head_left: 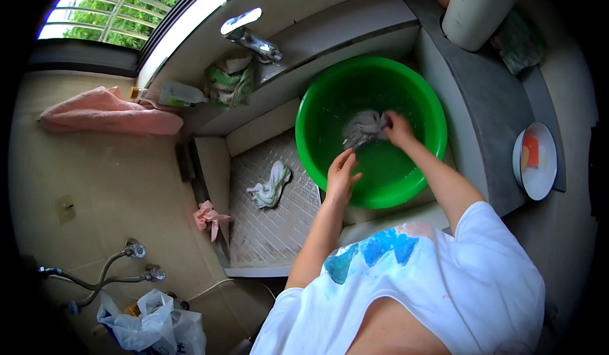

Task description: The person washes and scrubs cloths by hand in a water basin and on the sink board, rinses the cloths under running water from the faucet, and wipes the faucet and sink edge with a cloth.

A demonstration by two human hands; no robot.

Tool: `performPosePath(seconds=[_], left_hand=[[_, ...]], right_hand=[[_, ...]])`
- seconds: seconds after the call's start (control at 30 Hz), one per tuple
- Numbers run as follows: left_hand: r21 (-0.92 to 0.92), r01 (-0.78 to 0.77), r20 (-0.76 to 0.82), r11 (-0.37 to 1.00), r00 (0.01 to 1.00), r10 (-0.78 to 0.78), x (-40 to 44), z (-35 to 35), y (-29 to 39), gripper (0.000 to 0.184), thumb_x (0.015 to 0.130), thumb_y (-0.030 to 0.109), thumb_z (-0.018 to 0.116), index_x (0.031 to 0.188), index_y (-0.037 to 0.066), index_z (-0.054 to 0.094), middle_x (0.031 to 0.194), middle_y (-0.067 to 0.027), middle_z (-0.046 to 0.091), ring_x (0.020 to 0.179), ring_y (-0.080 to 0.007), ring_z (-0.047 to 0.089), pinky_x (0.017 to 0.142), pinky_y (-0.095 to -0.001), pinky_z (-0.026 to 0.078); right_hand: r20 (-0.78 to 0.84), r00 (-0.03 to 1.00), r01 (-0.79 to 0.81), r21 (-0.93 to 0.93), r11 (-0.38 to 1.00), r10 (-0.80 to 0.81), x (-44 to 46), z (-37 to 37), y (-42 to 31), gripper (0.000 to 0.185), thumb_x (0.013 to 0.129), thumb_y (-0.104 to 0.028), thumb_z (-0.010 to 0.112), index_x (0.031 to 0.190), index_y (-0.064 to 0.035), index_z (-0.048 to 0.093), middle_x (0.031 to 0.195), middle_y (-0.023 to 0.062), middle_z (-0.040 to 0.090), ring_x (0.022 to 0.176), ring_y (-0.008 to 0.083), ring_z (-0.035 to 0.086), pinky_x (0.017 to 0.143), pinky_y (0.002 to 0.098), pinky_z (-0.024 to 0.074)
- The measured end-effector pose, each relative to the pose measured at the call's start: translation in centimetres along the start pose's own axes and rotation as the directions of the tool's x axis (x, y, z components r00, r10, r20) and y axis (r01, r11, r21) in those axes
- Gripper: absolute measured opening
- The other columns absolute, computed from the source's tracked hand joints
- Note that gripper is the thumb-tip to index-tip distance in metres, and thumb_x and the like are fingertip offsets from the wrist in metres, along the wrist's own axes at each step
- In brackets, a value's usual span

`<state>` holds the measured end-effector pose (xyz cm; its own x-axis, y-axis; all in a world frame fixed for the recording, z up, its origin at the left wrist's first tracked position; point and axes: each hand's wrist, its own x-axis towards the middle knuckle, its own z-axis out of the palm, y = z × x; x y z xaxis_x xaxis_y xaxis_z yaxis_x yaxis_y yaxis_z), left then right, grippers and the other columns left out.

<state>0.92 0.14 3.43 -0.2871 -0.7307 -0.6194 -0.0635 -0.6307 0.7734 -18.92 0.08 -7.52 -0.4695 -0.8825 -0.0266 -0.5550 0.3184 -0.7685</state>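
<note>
A large green basin (pixel 309 158) stands in the sink area with water in it. Over the water is a wet, bunched grey cloth (pixel 363 128); its exact kind is unclear. My right hand (pixel 398 130) has its fingers closed on the cloth's right end. Just below the cloth's lower left end, my left hand (pixel 341 176) reaches over the basin's near rim, fingers and thumb apart. Whether its fingertips touch the cloth, I cannot tell. Left of the basin, a crumpled white cloth piece (pixel 271 185) with green edging lies on a ribbed washing slab (pixel 254 241).
A chrome faucet (pixel 254 41) rises behind the basin. Along the ledge are a clear bottle (pixel 181 93) and a green-white packet (pixel 229 83). A pink towel (pixel 108 112) hangs left. At right, a white bowl (pixel 539 174) holds orange and yellowish pieces.
</note>
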Motion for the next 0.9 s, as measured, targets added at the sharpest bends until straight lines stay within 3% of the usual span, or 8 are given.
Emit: performPosePath(seconds=[0.13, 0.17, 0.3, 0.37, 0.43, 0.6, 0.8, 0.9], left_hand=[[-0.464, 0.275, 0.004, 0.842, 0.951, -0.309, 2.6, 0.0, 0.1, 0.037, 0.091, 0.034, 0.049, 0.115, 0.005, 0.049, 0.107, -0.0129, 0.054, 0.103, -0.0228, 0.052, 0.085, -0.0387, 0.045], [-0.551, 0.292, 0.248, 0.781, 0.952, -0.18, 4.1, -1.3, -0.7, 0.04, 0.089, 0.041, 0.05, 0.109, 0.006, 0.05, 0.095, -0.0101, 0.058, 0.084, -0.0235, 0.059, 0.07, -0.0382, 0.05], [-0.594, 0.097, 0.132, 0.798, 0.991, -0.022, 5.6, -1.8, -2.8, 0.035, 0.087, 0.042, 0.053, 0.101, 0.009, 0.053, 0.09, -0.0075, 0.059, 0.077, -0.0218, 0.06, 0.07, -0.0369, 0.052], [-0.702, 0.072, 0.243, 0.708, 0.959, 0.143, 5.7, -1.2, -5.7, 0.029, 0.087, 0.038, 0.054, 0.1, 0.012, 0.054, 0.089, -0.0051, 0.059, 0.079, -0.0204, 0.06, 0.069, -0.0357, 0.051], [-0.681, 0.322, 0.318, 0.658, 0.939, -0.13, 3.1, 0.2, -3.0, 0.024, 0.089, 0.03, 0.052, 0.102, 0.009, 0.053, 0.096, -0.0068, 0.06, 0.089, -0.0201, 0.059, 0.078, -0.0342, 0.05], [-0.479, -0.209, 0.026, 0.853, 0.967, 0.252, 2.1, 1.1, -1.2, 0.015, 0.091, 0.022, 0.049, 0.098, 0.008, 0.051, 0.097, -0.0033, 0.056, 0.095, -0.0178, 0.054, 0.087, -0.0339, 0.044], [-0.365, 0.108, -0.074, 0.925, 0.987, -0.144, 2.3, -1.2, -0.2, 0.036, 0.087, 0.032, 0.056, 0.116, 0.013, 0.046, 0.125, -0.0082, 0.043, 0.12, -0.0311, 0.032, 0.094, -0.056, 0.031], [-0.451, 0.242, -0.053, 0.859, 0.954, -0.296, 3.2, -0.1, -0.5, 0.042, 0.088, 0.037, 0.053, 0.122, 0.013, 0.044, 0.128, -0.0114, 0.042, 0.12, -0.035, 0.032, 0.093, -0.0574, 0.032]], right_hand=[[0.24, 0.938, 0.098, 0.505, 0.858, -0.249, -3.3, -1.0, -9.2, 0.023, 0.07, -0.014, 0.067, 0.088, -0.0042, 0.057, 0.08, 0.012, 0.061, 0.072, 0.0271, 0.06, 0.066, 0.0356, 0.0482], [0.258, 0.898, 0.186, 0.511, 0.839, -0.357, -4.1, -2.2, -11.7, 0.023, 0.071, -0.017, 0.067, 0.087, -0.0045, 0.057, 0.079, 0.0126, 0.06, 0.073, 0.0272, 0.06, 0.065, 0.0356, 0.0475], [0.194, 0.724, 0.556, 0.404, 0.726, -0.662, -7.1, -3.3, -16.3, 0.025, 0.077, -0.032, 0.063, 0.08, -0.0075, 0.06, 0.075, 0.0139, 0.06, 0.072, 0.0318, 0.058, 0.064, 0.0404, 0.046], [0.167, 0.801, 0.522, 0.274, 0.808, -0.574, -5.9, -2.4, -14.7, 0.027, 0.079, -0.034, 0.061, 0.078, -0.0078, 0.06, 0.072, 0.0139, 0.06, 0.068, 0.0326, 0.058, 0.062, 0.0412, 0.0462], [0.159, 0.939, 0.266, 0.219, 0.939, -0.303, -3.7, -1.3, -13.3, 0.033, 0.083, -0.039, 0.053, 0.073, -0.0085, 0.061, 0.068, 0.014, 0.061, 0.062, 0.0346, 0.058, 0.058, 0.0428, 0.0473], [0.189, 0.971, 0.154, -0.029, 0.988, -0.146, -0.3, -1.7, -7.6, 0.037, 0.086, -0.04, 0.048, 0.08, -0.0056, 0.06, 0.076, 0.0183, 0.061, 0.072, 0.0376, 0.058, 0.063, 0.0456, 0.0461], [-0.119, 0.988, -0.112, -0.132, 0.985, 0.097, -0.2, 0.8, -1.6, 0.024, 0.087, -0.024, 0.05, 0.1, -0.0038, 0.052, 0.088, 0.0202, 0.058, 0.084, 0.0398, 0.056, 0.067, 0.0451, 0.0459], [0.285, 0.954, 0.042, 0.183, 0.982, -0.094, -3.2, 3.1, -3.5, 0.022, 0.08, -0.015, 0.058, 0.098, -0.0048, 0.051, 0.089, 0.0189, 0.059, 0.084, 0.0374, 0.057, 0.069, 0.0418, 0.0467]])
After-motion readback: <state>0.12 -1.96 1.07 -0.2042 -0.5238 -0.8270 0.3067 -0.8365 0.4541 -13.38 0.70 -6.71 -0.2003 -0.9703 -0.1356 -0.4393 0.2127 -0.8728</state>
